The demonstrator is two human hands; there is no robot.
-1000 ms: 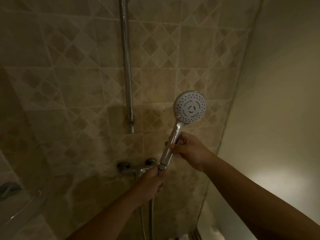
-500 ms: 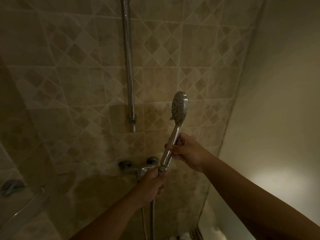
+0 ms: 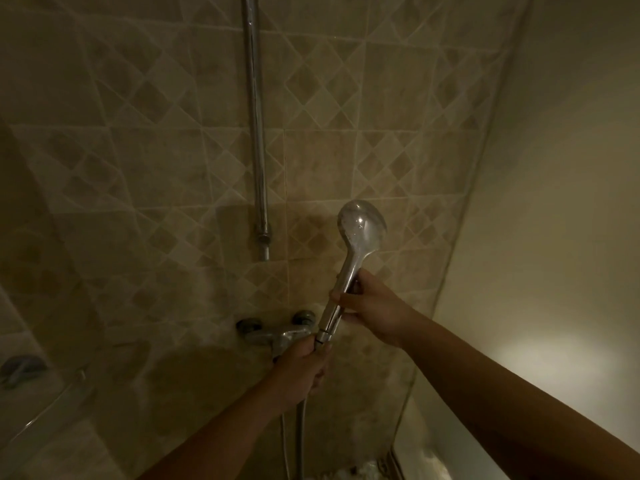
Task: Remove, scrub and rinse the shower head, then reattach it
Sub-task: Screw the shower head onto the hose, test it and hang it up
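Note:
A chrome shower head (image 3: 361, 227) stands upright in front of the tiled wall, its shiny back turned toward me and its spray face hidden. My right hand (image 3: 372, 308) is closed around the middle of its handle. Just below, my left hand (image 3: 304, 367) grips the hose nut at the handle's lower end. The metal hose (image 3: 300, 441) hangs down from under my left hand.
A chrome riser rail (image 3: 257, 133) runs down the tiled wall to the left of the shower head. The mixer tap (image 3: 277, 332) sits on the wall behind my left hand. A plain wall (image 3: 554, 202) closes the right side. A glass panel edge (image 3: 41, 407) shows at lower left.
The shower head has turned about its handle: its white spray face pointed at me, then sideways, and now its chrome back faces me. Both hands kept their places.

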